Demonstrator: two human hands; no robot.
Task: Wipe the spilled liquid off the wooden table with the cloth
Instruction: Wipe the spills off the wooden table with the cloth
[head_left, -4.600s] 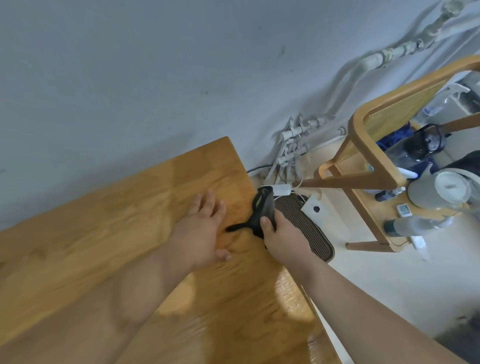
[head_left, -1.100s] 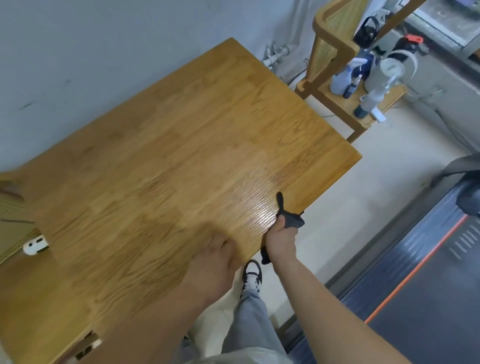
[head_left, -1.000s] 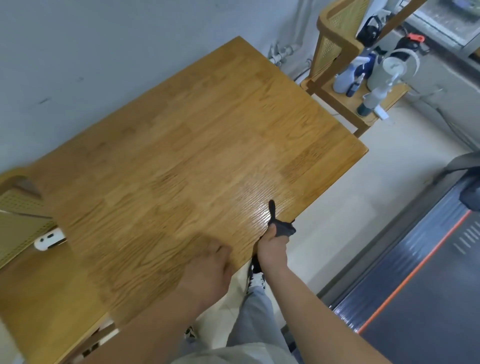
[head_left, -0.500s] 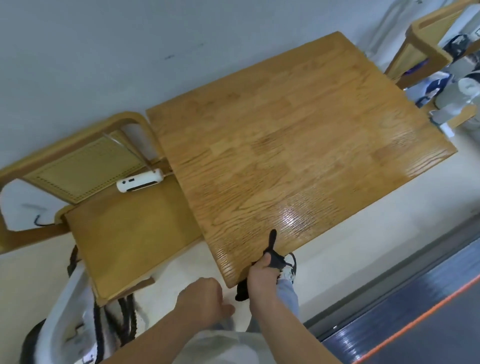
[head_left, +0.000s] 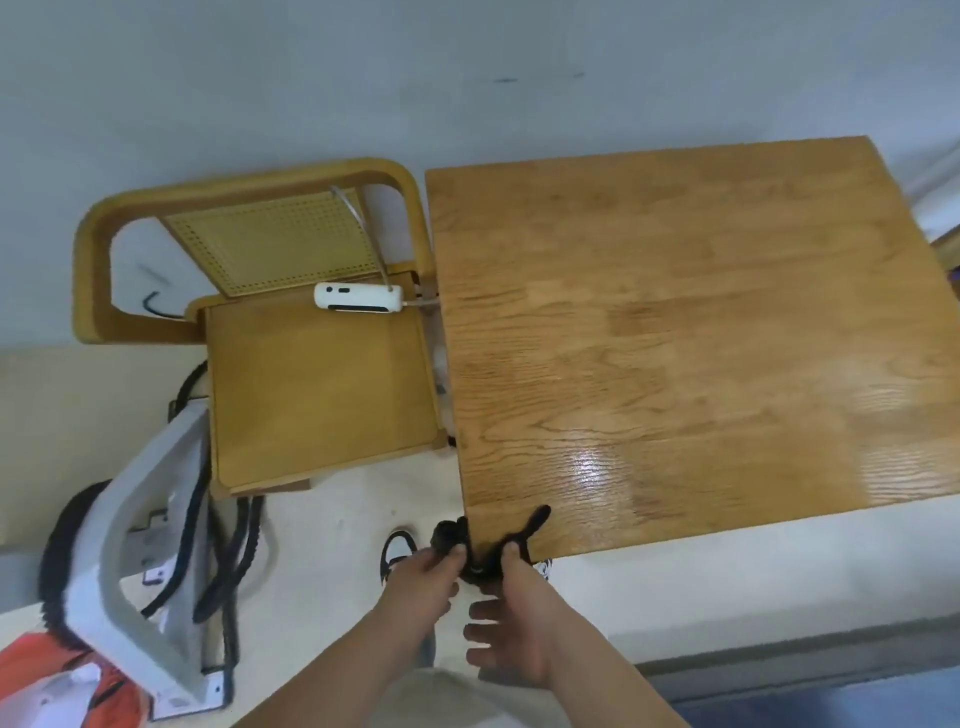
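Note:
The wooden table (head_left: 675, 322) fills the right half of the view, with a shiny patch (head_left: 592, 467) near its front left corner. A small black cloth (head_left: 530, 525) hangs over that corner, one end lying on the tabletop and the rest bunched below the edge. My left hand (head_left: 426, 577) grips the bunched left end of the cloth. My right hand (head_left: 511, 618) pinches the cloth at the corner with thumb and forefinger while its other fingers spread out underneath.
A wooden chair (head_left: 311, 364) stands left of the table with a white device (head_left: 358, 313) and its cable on the seat. A white metal frame (head_left: 140, 587) with black cables (head_left: 234, 561) stands on the floor at lower left. My shoe (head_left: 397, 551) shows below the corner.
The view has swung left, bringing the chair into sight. My left hand came off the table and now grips the cloth together with my right hand at the table's front left corner.

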